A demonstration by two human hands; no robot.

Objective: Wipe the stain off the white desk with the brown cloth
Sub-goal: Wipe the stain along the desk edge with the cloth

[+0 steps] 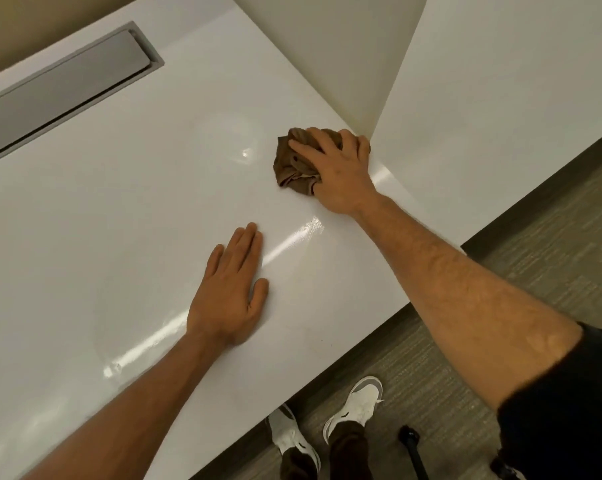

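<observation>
Right hand [337, 168] grips the crumpled brown cloth [292, 164], fingers curled over it, pressing it onto the glossy white desk [137, 209] beside the upright white divider panel [341, 60]; left hand [232, 289] lies flat, fingers straight, palm down on desk nearer the front edge; grey recessed cable tray [67, 88] at far left; white sneakers [356, 407] on grey carpet below.

A beige wall [8, 26] fills the upper left, a divider panel [344, 57] stands top centre, and grey carpet [535, 230] runs lower right.
</observation>
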